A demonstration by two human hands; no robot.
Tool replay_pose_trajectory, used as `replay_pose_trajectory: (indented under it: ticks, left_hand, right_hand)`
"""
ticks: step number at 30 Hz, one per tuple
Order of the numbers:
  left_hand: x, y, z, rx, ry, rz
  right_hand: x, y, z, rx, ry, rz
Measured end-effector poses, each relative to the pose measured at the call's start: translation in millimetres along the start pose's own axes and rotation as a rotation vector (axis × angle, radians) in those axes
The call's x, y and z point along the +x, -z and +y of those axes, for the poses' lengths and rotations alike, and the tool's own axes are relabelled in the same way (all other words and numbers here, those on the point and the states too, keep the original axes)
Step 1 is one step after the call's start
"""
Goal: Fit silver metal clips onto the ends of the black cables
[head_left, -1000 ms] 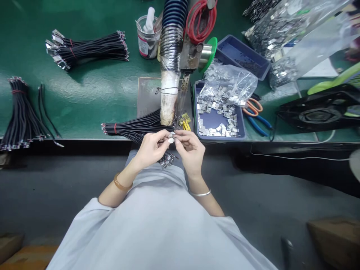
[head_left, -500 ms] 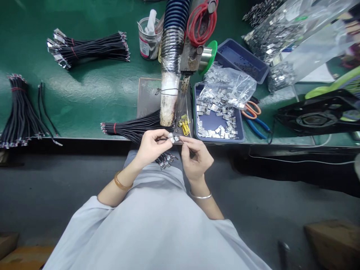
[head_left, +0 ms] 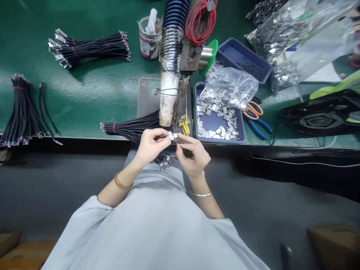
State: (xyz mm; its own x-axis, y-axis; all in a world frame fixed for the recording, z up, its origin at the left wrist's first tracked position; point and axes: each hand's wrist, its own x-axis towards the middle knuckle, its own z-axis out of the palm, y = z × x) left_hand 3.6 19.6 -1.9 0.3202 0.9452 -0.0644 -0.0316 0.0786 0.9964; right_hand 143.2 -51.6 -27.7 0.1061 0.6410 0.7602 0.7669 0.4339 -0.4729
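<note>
Above the bench's front edge, my left hand (head_left: 152, 146) is closed in a pinch, holding a small metal USB connector (head_left: 173, 135) with something white at its base. My right hand (head_left: 194, 154) meets it from the right, thumb and forefinger bent close around a thin part that is too small to name. Its forefinger tip is at the connector's end. Under my hands lies a bundle of black cables (head_left: 132, 126) tied with a red band. Their connector ends (head_left: 164, 160) hang over the edge above my lap.
Just beyond my hands come a taped extraction hose (head_left: 168, 93) and a soldering fixture with a solder spool (head_left: 206, 58). A blue tray (head_left: 212, 139) of loose USB connectors stands right, beside orange-and-blue pliers (head_left: 257, 125) and a black fan (head_left: 317, 120). More cable bundles (head_left: 95, 47) lie left.
My right hand has shifted slightly left, bringing its thumb and forefinger closer to the connector. The connector has tilted a little and sits slightly higher. My left hand stays nearly still.
</note>
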Motion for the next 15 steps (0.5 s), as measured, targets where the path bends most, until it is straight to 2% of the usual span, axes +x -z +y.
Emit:
replay_pose_trajectory:
  ticks: [3, 10, 15]
  left_hand:
    - [0, -3.2, 1, 0.007, 0.004, 0.030]
    - [-1, -12.2, 3, 0.048, -0.026, 0.121]
    - [-2, -16.5, -1, 0.034, -0.029, 0.189]
  right_hand:
    - [1, -2, 0, 0.012, -0.016, 0.016]
    - [7, -6, -3, 0.069, -0.167, 0.006]
    - [11, -7, -1, 0.122, -0.206, -0.014]
